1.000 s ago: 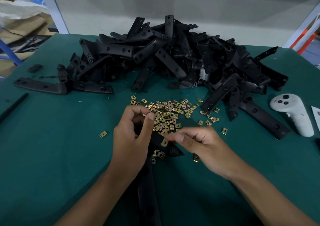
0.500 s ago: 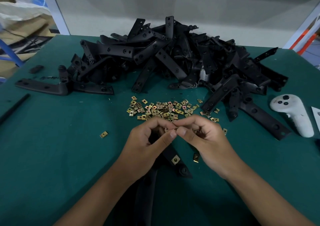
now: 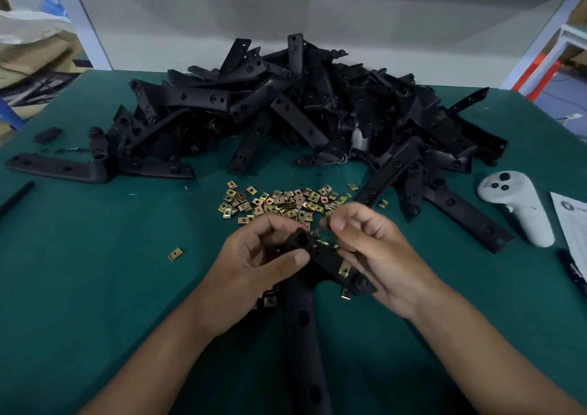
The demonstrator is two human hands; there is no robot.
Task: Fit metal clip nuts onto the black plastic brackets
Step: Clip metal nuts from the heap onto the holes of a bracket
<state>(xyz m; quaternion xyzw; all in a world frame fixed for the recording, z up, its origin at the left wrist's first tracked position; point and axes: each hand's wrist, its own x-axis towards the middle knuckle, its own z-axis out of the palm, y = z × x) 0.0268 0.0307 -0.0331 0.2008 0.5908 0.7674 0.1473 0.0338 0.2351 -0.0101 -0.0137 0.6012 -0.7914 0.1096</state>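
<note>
A black plastic bracket is held above the green tabletop, just in front of the scattered clip nuts. Its upper end, with a round socket, is gripped by the left hand, whose thumb is laid across the near face and whose fingers are curled round the far side. The short arm of the bracket is supported from beneath by the right hand, and a brass-coloured clip nut is seen already seated on that arm, beside a round boss at its end. The right grip is pressed together at thumb and forefinger just above the bracket; a small brass piece seems to be pinched there, though it cannot be told for certain. The long arm of the bracket is directed down toward the lower edge of the view, between the two forearms.

A large heap of black brackets is piled at the far side of the tabletop. A single clip nut is lying apart to the left, and another is lying under the right hand. A white handheld controller is resting at the right, near a sheet of paper.
</note>
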